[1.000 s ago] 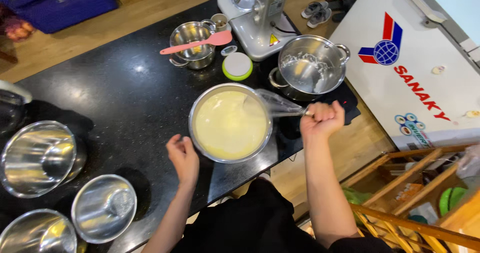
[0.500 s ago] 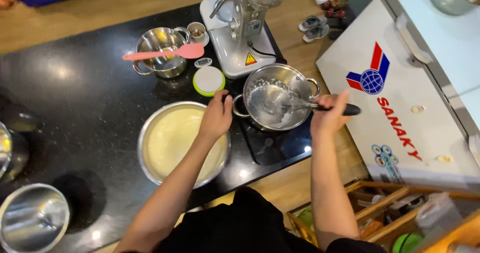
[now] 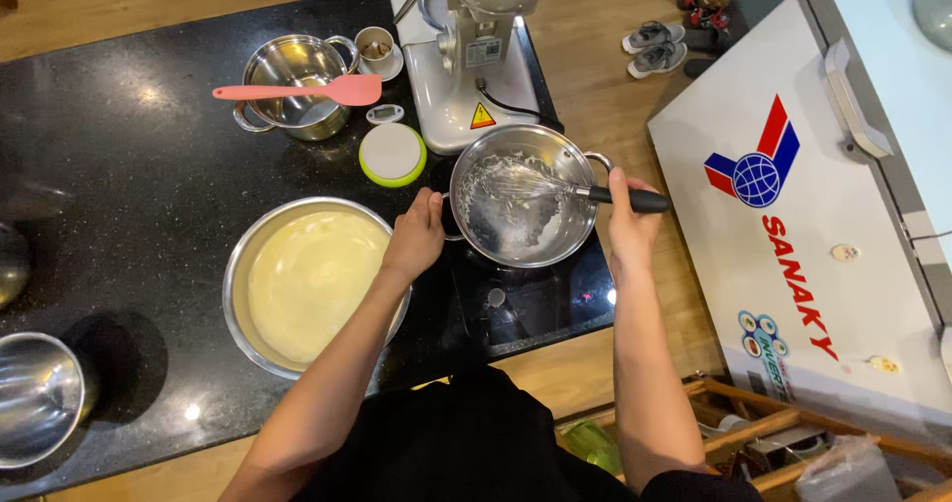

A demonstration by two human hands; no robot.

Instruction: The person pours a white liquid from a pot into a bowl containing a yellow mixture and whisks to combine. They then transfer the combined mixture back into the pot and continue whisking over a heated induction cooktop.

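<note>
Head view: right hand [image 3: 632, 226] closed around black whisk [image 3: 555, 187] handle, wires down inside steel pot [image 3: 523, 207]. Left hand [image 3: 416, 236] gripping pot's near handle, steadying it on dark cooktop [image 3: 526, 304]. Seemingly mid-whisk: thin whitish film smeared over pot's bottom and walls, little inside. Just left on black tabletop [image 3: 129, 185], wide bowl of smooth pale-yellow batter [image 3: 309, 282], looking already mixed.
</note>
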